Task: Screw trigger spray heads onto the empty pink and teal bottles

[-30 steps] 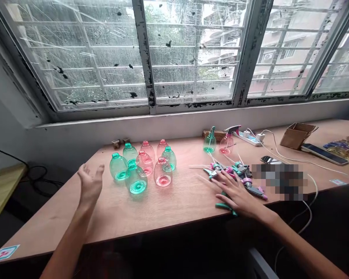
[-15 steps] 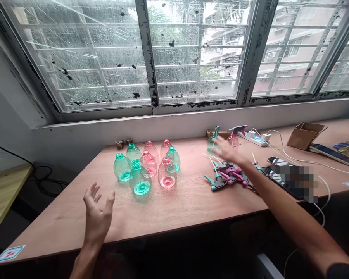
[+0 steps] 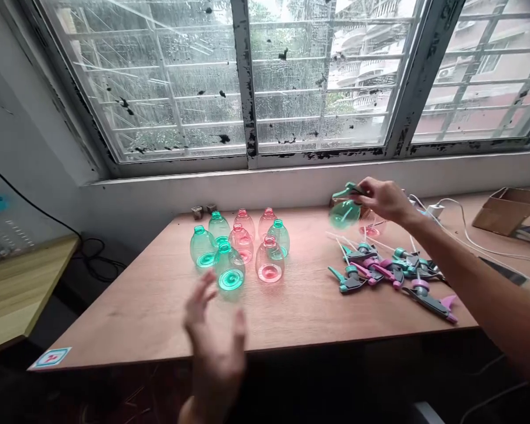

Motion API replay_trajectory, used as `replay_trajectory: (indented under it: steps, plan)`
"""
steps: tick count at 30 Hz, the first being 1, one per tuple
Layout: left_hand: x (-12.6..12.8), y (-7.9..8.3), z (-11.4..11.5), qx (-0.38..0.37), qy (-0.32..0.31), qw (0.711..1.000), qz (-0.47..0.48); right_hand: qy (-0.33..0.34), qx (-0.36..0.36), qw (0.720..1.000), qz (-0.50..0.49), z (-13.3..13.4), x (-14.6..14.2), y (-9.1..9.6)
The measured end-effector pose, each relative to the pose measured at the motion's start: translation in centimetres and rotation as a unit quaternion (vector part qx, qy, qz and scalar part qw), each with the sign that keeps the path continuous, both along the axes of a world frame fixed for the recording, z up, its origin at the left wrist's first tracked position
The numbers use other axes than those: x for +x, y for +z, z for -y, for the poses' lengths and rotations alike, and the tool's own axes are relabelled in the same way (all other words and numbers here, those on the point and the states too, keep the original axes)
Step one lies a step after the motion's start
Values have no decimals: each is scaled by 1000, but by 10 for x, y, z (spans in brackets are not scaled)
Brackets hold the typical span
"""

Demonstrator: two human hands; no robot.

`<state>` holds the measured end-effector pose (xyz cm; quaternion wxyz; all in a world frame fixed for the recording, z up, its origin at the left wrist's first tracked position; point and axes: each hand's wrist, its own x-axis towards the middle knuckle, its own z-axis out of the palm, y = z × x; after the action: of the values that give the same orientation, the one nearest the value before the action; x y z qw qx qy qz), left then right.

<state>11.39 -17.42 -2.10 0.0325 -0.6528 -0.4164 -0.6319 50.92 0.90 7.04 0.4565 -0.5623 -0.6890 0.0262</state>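
My right hand [image 3: 382,200] grips a green spray bottle [image 3: 344,213] by its trigger head, at the back of the table. The bottle is tilted. Behind that hand stands a pink spray bottle [image 3: 371,225], partly hidden. My left hand [image 3: 216,347], smeared by motion, is in front of the table's near edge with its fingers apart and nothing in it. Beyond it stand several headless green bottles [image 3: 229,272] and pink bottles [image 3: 270,264] in a cluster. Below my right hand lies a pile of trigger spray heads [image 3: 373,265], teal, purple and grey, with white tubes.
White cables [image 3: 463,227] run across the right side near an opened cardboard box [image 3: 507,211]. A dark phone [image 3: 503,270] lies partly behind my right forearm. Two small brown pieces [image 3: 197,212] sit by the wall. At the left stands a lower wooden table [image 3: 26,282].
My right hand, open above the green spray bottle before, has closed on its head and tilted the bottle. My left hand has moved right. The view has shifted, bringing more spray heads into sight.
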Motion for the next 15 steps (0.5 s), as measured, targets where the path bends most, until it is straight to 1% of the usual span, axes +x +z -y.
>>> replay_trajectory:
  steps: [1,2,3,4,5,7,9,10,12,13,14,15]
  plan:
    - [18,-1,8,19,-31,995,-88,14,12,999,-30,23,-10,-1]
    - [36,-3,13,39,-51,984,-169,41,16,997,-69,49,-22,-3]
    - [52,-6,16,46,-57,970,-230,92,2,983,-161,75,-34,-7]
    - [66,-9,15,57,-49,961,-266,146,-52,964,-217,101,-48,-12]
    - [78,-12,12,59,-33,956,-286,174,-107,946,-252,126,-61,-18]
    - [94,-18,2,78,5,953,-293,190,-178,918,-300,168,-83,-30]
    - [99,-18,-6,69,22,953,-293,189,-205,914,-295,197,-96,-37]
    - [98,-17,-7,60,27,955,-291,190,-213,914,-287,206,-99,-38]
    - [90,-10,-1,37,13,957,-287,195,-234,916,-261,217,-98,-36]
    - [83,-5,5,17,-8,959,-281,200,-244,917,-244,219,-95,-34]
    - [75,-1,12,-17,-46,961,-270,210,-249,920,-219,221,-90,-34]
    - [66,2,19,-74,-102,959,-253,224,-248,922,-194,224,-84,-35]
